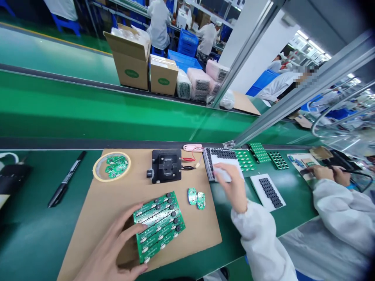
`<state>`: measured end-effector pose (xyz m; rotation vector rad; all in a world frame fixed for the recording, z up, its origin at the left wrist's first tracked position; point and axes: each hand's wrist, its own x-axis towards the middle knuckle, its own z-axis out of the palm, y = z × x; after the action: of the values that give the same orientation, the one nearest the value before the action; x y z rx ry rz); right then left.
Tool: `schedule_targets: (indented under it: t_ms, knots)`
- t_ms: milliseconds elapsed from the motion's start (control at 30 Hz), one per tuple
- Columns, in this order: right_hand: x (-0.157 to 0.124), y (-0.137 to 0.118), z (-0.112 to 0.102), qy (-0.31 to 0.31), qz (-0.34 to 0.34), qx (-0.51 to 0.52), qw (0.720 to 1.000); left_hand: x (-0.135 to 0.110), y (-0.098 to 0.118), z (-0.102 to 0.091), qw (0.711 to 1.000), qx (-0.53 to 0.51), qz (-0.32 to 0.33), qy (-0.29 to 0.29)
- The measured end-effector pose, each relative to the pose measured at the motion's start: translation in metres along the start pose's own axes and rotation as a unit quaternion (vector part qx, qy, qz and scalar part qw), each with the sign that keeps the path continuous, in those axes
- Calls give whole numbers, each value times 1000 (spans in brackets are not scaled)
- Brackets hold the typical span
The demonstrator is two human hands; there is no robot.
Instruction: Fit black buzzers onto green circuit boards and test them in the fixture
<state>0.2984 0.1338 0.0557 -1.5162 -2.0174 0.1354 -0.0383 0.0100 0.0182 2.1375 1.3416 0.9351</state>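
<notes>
Left of the cardboard sheet (202, 230) lay a black marker (66, 179). On the sheet's far left corner sat a tape roll (111, 166) ringing a few small green boards. At the sheet's near edge, the left hand (108, 249) was clasping a green circuit board panel (159, 226) by its outer edges, with the fingers and thumb on opposite sides. The panel looked light and stiff but brittle, so its bare edges seemed the safest place to hold, away from the raised black buttons. Past the panel, on the sheet, stood a black test jig (166, 166), with two small boards (196, 198) nearer the sheet's right edge. Right of the sheet, the right hand (230, 183) lay against a white-topped button tray (219, 164); whether it gripped the tray or only touched it, I could not tell. Farther right, a co-worker's hand (320, 171) worked over a printed sheet (299, 164).
</notes>
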Motion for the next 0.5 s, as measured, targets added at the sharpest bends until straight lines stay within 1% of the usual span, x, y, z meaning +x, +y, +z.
schedule_targets:
  t_ms: [33, 67, 100, 167, 233, 333, 400, 500]
  knots:
    - [12, 12, -4, 33, 38, -48, 998, -1, 1, 1, 1000, 3, 4, -3]
    - [22, 23, -5, 42, 62, -87, 993, -1, 2, 1, 1000, 8, 7, -5]
    - [31, 32, -5, 37, 76, -117, 990, -2, 3, 2, 1000, 12, 8, -5]
    - [43, 43, -1, 6, 79, -139, 987, -3, 5, 2, 1000, 17, 7, 2]
    - [48, 46, 6, -17, 73, -147, 986, -4, 6, 3, 1000, 23, 13, 3]
    - [51, 42, 12, -44, 64, -159, 984, -5, 6, 5, 999, 38, 25, -1]
    - [54, 41, 11, -54, 61, -160, 984, -5, 3, 8, 999, 38, 26, 10]
    - [60, 45, 1, -48, 59, -149, 986, -5, -3, 11, 998, 39, 44, 16]
